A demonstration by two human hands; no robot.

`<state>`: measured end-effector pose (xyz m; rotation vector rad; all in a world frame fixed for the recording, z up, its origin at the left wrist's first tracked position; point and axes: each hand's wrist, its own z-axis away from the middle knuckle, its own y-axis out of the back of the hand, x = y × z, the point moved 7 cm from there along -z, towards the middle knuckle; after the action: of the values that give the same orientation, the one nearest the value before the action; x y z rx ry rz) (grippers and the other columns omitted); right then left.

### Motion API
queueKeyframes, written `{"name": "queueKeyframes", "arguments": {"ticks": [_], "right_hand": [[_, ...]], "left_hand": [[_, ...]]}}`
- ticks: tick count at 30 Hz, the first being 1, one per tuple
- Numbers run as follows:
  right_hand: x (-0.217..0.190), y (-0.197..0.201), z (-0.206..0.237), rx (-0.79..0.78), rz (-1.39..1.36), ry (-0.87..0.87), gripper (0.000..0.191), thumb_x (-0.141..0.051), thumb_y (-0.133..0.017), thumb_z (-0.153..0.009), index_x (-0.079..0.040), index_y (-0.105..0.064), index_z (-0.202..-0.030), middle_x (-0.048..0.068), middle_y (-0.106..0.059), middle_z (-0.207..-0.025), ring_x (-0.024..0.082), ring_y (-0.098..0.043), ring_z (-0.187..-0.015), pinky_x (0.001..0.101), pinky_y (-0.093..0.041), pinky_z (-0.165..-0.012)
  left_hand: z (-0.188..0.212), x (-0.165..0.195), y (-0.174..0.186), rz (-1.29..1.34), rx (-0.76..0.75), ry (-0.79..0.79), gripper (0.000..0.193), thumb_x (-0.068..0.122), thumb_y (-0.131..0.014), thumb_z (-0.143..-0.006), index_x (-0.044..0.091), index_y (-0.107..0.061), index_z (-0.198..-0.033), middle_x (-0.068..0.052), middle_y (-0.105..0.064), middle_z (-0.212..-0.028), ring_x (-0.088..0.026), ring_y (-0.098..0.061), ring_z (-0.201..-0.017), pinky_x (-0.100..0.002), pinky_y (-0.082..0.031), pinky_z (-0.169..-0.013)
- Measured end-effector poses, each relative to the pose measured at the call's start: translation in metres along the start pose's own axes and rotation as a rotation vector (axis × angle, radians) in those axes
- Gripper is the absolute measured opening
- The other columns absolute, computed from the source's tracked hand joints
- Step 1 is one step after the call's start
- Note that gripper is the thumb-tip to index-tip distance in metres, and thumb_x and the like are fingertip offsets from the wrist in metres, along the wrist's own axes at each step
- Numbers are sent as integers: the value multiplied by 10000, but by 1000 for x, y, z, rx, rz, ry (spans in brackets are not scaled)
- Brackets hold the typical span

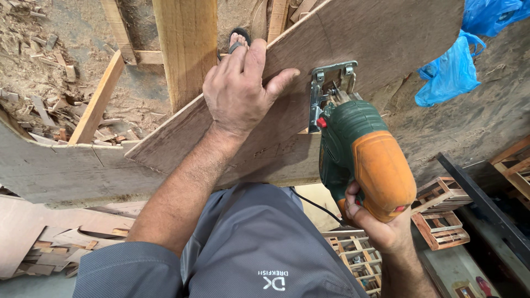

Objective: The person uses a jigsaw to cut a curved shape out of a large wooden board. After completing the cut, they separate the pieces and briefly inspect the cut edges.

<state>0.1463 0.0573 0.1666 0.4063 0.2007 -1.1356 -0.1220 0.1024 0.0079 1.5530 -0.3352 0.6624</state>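
My left hand (241, 83) lies flat on a brown plywood sheet (381, 33), fingers curled over its upper edge, pressing it down. My right hand (381, 229) grips the handle of a green and orange jigsaw (361, 157). The saw's metal base plate (330, 83) rests on the plywood just right of my left thumb. A second, greyer plywood piece (61, 171) lies under the sheet at the left. My knee in grey shorts (248, 243) is below the boards.
A thick timber post (187, 49) and thinner slats (99, 99) stand behind the sheet over a floor of wood scraps and sawdust. Blue plastic bags (450, 74) hang at the upper right. Small wooden crates (441, 218) sit at the lower right. A sandalled foot (238, 40) shows above my hand.
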Motion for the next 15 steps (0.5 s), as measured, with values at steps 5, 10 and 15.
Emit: {"name": "queueKeyframes", "arguments": {"ticks": [5,10,15], "right_hand": [[1,2,1,-3,-14,24,263,83,-603,-731,48,-627,-990,83,-643,-797,144,-625,-688,278,-507,-612],[4,5,0,10,61,13,266,97,-614,-727,53,-647,-987,89,-655,-828,149,-642,-718,283,-523,-631],[2,5,0,19,51,6,282,106,-627,-730,44,-637,-1006,91,-659,-874,144,-654,-744,281,-536,-643]], "left_hand": [[0,0,-2,5,-25,4,698,707,-696,-958,57,-632,-1203,-69,-666,-886,-173,-698,-792,-312,-568,-623],[-1,0,-1,17,-37,9,698,698,-723,-935,52,-640,-1187,-87,-678,-892,-195,-711,-809,-323,-561,-611],[-2,0,3,34,-44,8,690,683,-745,-928,58,-634,-1198,-101,-685,-948,-229,-724,-912,-353,-587,-700]]}}
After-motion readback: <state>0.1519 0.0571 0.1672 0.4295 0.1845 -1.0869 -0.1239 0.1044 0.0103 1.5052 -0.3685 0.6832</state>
